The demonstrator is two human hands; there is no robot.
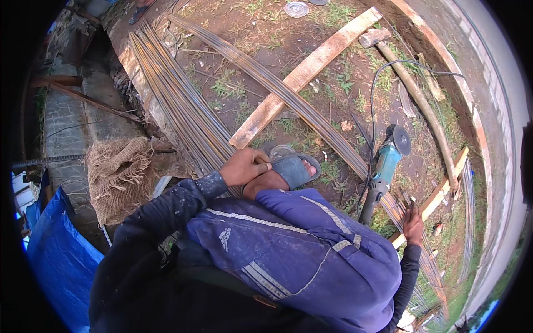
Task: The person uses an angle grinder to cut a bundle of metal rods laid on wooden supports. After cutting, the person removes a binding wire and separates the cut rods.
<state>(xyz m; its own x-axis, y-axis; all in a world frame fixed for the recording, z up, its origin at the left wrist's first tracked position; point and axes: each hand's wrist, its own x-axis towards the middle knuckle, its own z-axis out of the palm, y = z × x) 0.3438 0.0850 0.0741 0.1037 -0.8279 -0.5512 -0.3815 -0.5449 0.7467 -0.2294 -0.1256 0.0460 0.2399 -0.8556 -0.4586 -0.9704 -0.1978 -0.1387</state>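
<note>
Both hands are laid on steel: the left hand [244, 166] is closed over the rod bundle [183, 105], the right hand [413, 225] pinches rod ends [401, 206] beside the angle grinder [386, 164], steadying them.

R hand [413, 225] palm hidden; rebar bundle [311, 116] ends cut off.

- Soft, even daylight; overcast in feel, with no hard shadows.
- Dimmest toward 9 o'clock, beside the blue tarp [53, 244].
- Pale concrete wall [491, 111] at 3 o'clock looks washed out.
- Strong fisheye: the steel rods [183, 105] bow, and black corners frame the circle.
- Centre sharp; rim slightly soft.
</note>
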